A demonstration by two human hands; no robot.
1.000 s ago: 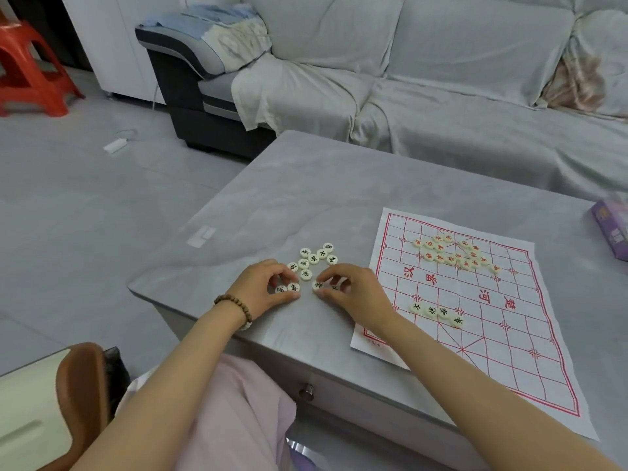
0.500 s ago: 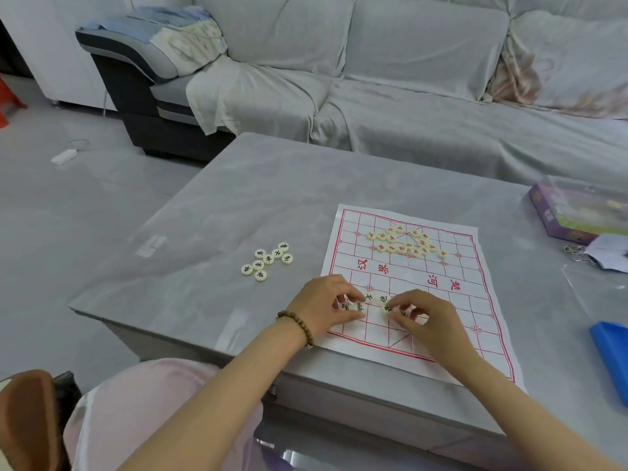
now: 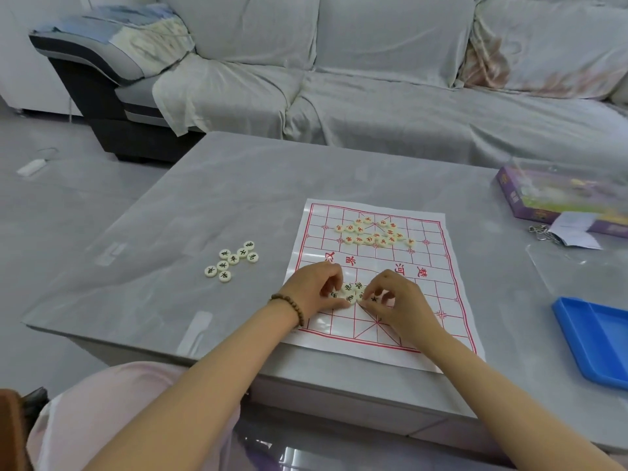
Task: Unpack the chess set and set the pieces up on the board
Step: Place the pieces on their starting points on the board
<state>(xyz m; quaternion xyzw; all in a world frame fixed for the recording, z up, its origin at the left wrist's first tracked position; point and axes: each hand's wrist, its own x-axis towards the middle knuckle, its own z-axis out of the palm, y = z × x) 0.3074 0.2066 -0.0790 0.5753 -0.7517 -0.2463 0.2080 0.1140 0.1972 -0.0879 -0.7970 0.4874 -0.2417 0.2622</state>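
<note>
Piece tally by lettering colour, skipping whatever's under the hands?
Black-lettered pieces, on the table left of the board: 8
Red-lettered pieces, bunched at the board's far end: 16, tightly packed, so approximate
Total: 24

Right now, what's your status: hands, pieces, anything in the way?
Left hand, right hand: both pinching black pieces on board, near half. Red pieces heaped on far half. Eight loose pieces on table, left. Nothing blocking.
</note>
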